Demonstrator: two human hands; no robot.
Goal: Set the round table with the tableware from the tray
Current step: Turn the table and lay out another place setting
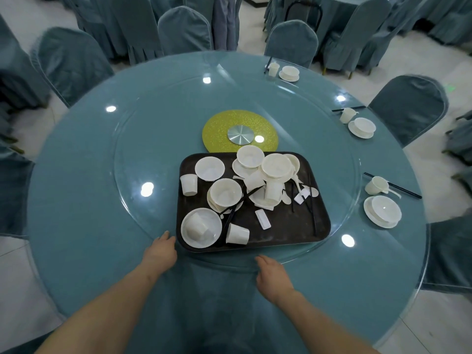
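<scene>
Before tray: left hand, right hand relaxed, empty; chairs ring table.

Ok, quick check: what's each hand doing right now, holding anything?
Left hand: open, empty, fingertips near the tray corner.
Right hand: open, empty, resting at the glass turntable edge.

This looks like a restaurant banquet hall. A large round table in teal cloth carries a glass turntable, and matching covered chairs ring it. More draped tables, probably the same kind, stand behind.
</scene>
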